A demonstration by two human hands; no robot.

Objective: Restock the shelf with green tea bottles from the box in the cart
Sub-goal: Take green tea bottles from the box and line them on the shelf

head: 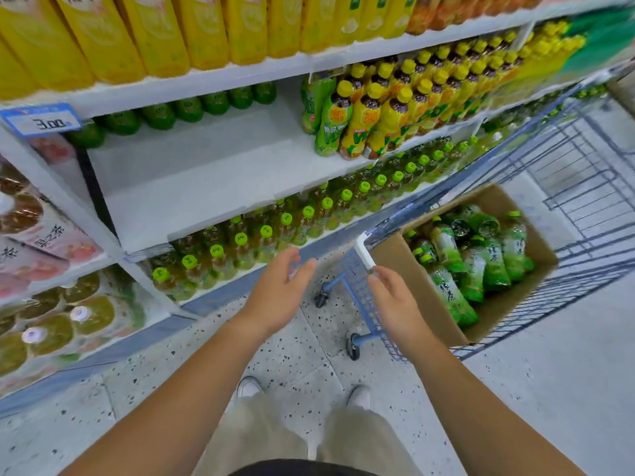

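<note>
Green tea bottles [470,262] with green labels lie jumbled in an open cardboard box [388,259] inside a blue wire cart [584,187] at the right. The middle shelf [206,180] has a wide bare stretch, with a row of green bottles [185,109] only along its back. My left hand [278,293] hovers open in front of the lower shelf, holding nothing. My right hand [395,304] is open too, its fingertips close to the cart's white corner cap [364,252]; I cannot tell if they touch it.
Yellow-capped tea bottles [388,111] fill the middle shelf's right part. Green-capped bottles [275,228] line the shelf below. Yellow cartons [137,32] stand on the top shelf. A blue price tag [44,120] reads 3.00. The speckled floor [295,355] lies between my feet and the cart's wheels.
</note>
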